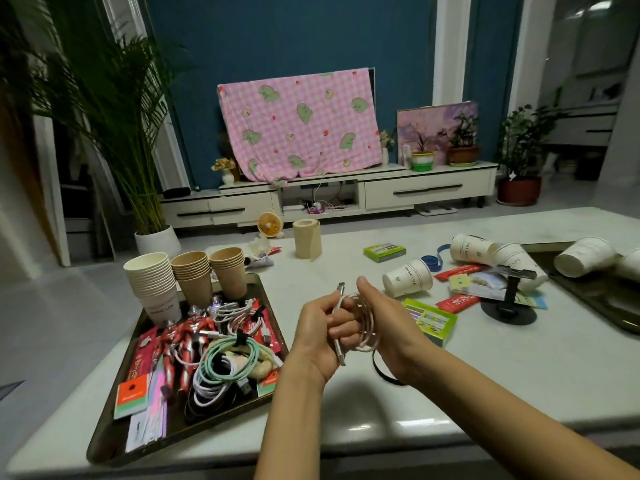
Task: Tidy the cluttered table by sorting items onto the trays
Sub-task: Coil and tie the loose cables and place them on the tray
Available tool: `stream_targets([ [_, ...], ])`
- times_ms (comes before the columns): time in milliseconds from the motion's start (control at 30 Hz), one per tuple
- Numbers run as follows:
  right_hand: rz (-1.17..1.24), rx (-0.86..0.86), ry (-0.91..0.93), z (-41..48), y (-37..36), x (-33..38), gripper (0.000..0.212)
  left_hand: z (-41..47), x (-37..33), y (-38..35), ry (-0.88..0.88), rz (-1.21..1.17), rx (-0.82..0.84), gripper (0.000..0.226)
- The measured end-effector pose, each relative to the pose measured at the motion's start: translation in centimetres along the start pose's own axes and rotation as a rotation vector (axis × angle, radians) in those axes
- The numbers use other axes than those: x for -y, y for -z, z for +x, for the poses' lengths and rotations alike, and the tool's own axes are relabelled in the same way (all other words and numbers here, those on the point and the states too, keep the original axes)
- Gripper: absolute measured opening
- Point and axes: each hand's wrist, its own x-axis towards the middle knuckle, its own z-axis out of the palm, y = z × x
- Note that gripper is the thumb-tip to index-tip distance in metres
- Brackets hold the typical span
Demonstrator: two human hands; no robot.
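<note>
Both hands hold a coiled white cable (pixel 363 323) above the middle of the white table (pixel 485 375). My left hand (pixel 317 336) grips the cable's two plug ends, one pointing up and one down. My right hand (pixel 384 323) is curled round the coil, thumb raised. A thin black strap (pixel 381 372) hangs from under my right hand onto the table. To the left lies a dark tray (pixel 114 431) packed with stacked paper cups (pixel 156 282), coiled cables (pixel 225 362), toy figures (pixel 183 337) and packets. A second dark tray (pixel 595 299) at the right edge holds tipped cups (pixel 585 259).
Loose on the table to the right: fallen paper cups (pixel 408 277), green boxes (pixel 431 320), red sachets (pixel 457 303), a black phone stand (pixel 509 303), a blue band (pixel 438 256), a tape roll (pixel 307 237). A TV cabinet and potted plants stand beyond.
</note>
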Motion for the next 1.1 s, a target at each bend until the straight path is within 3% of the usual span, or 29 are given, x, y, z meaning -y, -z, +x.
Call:
stream_targets([
  [100,-0.118,-0.184,0.092,0.3,-0.7,-0.8,0.038,0.1,0.9,-0.6,-0.075,0.176,-0.123,0.042],
  [200,-0.363,-0.278,0.367,0.8,-0.7,-1.4,0.032,0.3,1.5,-0.6,-0.260,0.535,-0.280,0.040],
  [333,-0.507,-0.348,0.543,1.3,-0.1,-1.4,0.032,0.3,1.7,-1.0,-0.277,0.657,-0.281,0.040],
  [567,-0.532,-0.391,0.528,2.2,1.2,-1.4,0.042,0.5,1.7,-0.7,-0.265,0.731,-0.225,0.034],
  [700,-0.595,-0.361,0.540,2.2,1.9,-0.9,0.048,1.2,3.3,-1.2,-0.480,0.990,-0.351,0.042],
  [767,-0.620,-0.351,0.551,2.1,2.3,-0.9,0.050,1.3,4.3,-1.8,-0.534,0.976,-0.339,0.042],
  [967,-0.296,-0.320,0.415,1.5,2.9,-2.2,0.042,1.5,5.4,-2.6,-0.591,1.168,-0.280,0.058],
  [1100,-0.265,-0.473,0.392,2.1,3.4,-2.6,0.041,1.8,6.4,-2.8,-0.557,1.316,-0.347,0.052],
])
